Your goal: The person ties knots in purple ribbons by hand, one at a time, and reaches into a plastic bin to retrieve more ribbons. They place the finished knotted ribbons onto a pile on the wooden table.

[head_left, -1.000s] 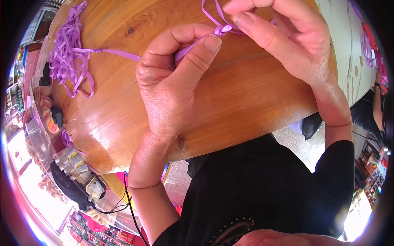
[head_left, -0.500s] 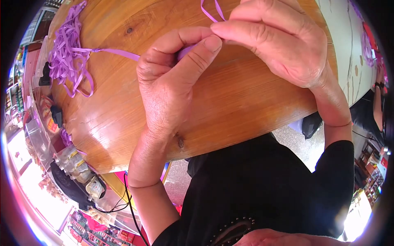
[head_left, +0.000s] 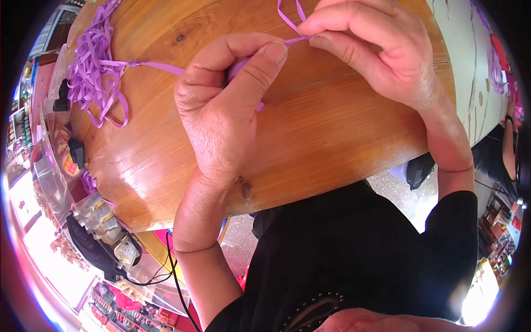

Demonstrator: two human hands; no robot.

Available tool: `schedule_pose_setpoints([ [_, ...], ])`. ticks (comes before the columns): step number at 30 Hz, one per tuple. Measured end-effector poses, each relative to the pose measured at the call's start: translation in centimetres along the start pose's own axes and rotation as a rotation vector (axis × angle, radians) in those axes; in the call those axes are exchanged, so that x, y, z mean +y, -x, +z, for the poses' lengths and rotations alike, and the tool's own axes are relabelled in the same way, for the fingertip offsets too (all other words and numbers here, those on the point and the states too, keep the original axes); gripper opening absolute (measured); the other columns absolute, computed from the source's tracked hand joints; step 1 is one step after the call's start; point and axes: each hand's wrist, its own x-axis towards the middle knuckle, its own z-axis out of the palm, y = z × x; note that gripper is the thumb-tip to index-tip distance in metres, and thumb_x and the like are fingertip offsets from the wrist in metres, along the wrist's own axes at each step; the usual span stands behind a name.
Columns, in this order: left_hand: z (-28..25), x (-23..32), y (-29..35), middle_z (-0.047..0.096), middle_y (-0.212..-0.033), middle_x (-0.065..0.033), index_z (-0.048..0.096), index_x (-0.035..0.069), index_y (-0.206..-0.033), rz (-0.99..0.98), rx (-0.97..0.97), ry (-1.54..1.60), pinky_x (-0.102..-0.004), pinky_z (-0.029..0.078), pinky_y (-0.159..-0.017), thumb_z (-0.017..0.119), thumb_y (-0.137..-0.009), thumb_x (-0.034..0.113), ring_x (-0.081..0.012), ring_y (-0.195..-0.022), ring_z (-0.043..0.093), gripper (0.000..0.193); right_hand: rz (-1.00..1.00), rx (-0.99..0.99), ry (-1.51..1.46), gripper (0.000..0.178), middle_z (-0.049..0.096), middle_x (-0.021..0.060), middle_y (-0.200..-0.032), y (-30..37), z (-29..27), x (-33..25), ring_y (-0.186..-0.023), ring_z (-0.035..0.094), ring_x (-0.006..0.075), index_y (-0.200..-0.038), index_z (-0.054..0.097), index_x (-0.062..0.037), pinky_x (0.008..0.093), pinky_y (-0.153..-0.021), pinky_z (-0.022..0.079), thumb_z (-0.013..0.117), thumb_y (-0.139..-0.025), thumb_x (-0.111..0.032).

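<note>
Your left hand (head_left: 221,102) is closed on purple ribbon (head_left: 297,40), pinching it between thumb and forefinger, with more of it showing in the curl of your fingers. Your right hand (head_left: 390,58) also grips the ribbon, thumb and forefinger meeting on it a little to the right of the left pinch. The short span between them runs nearly straight, above the desk (head_left: 326,135).

Above your right fingertips, two narrow strands (head_left: 288,17) rise and leave the top of the view; whether they join up there, you cannot tell. A short tail (head_left: 260,105) pokes out below your left thumb. On the other side, a length (head_left: 159,67) leads from your left hand to a small knot (head_left: 133,64), then into a loose heap of the same ribbon (head_left: 91,61) at the desk's far left.

The step in hand looks like fine fingerwork on the ribbon, probably drawing it through or snugging a join between your two pinches. The exact weave is hidden by your fingertips. From here, the next move seems to call for a firm left pinch as the anchor and a measured pull from your right, with enough slack toward the heap that the trailing length does not tug.

Beyond the desk, a black mesh item (head_left: 91,240) sits at the lower left.
</note>
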Motion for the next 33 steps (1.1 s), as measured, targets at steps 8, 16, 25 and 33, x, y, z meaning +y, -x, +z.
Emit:
schedule_pose_setpoints([
  [8,-0.8,0.0,0.2,0.055,-0.070,0.0088,0.069,0.004,-0.089,-0.027,0.038,0.078,-0.0148,0.031,-0.054,0.070,-0.082,0.000,0.0014,-0.062,0.042,0.008,0.962,-0.514,-0.039,0.045,0.061,0.0079,-0.094,-6.5,-2.3,-4.9,-0.084,0.058,0.0211,-0.116,0.062,-0.0038,0.0327,-0.071,0.050,0.078,-0.076,-0.018],
  [16,-0.4,-0.1,0.5,0.057,-0.071,0.0066,0.068,0.001,-0.088,0.018,0.016,0.148,-0.0140,0.034,-0.056,0.068,-0.083,-0.004,0.0011,-0.063,0.044,0.007,0.233,-0.369,0.270,0.027,0.059,0.0071,-0.082,-5.0,-0.6,-3.5,-0.076,0.057,0.0216,-0.098,0.066,-0.0012,0.0296,-0.066,0.047,0.075,-0.073,-0.004],
  [25,-0.5,1.0,0.4,0.066,-0.082,-0.0006,0.068,0.001,-0.092,-0.019,-0.011,0.063,-0.0178,0.040,-0.063,0.067,-0.083,0.000,-0.0045,-0.073,0.054,0.009,0.641,-0.534,0.214,0.021,0.059,0.0080,-0.079,-5.8,-1.4,-5.2,-0.076,0.056,0.0236,-0.091,0.065,0.0026,0.0305,-0.070,0.045,0.073,-0.072,0.001],
  [33,2.8,6.0,3.0,0.064,-0.077,-0.0031,0.064,0.002,-0.080,0.092,-0.268,0.450,-0.0232,0.046,-0.068,0.059,-0.083,-0.007,-0.0086,-0.074,0.058,0.011,0.899,-0.431,-0.208,0.024,0.066,0.0081,-0.093,-8.8,-1.0,-6.2,-0.090,0.062,0.0205,-0.097,0.067,-0.0019,0.0320,-0.080,0.048,0.072,-0.074,0.001],
])
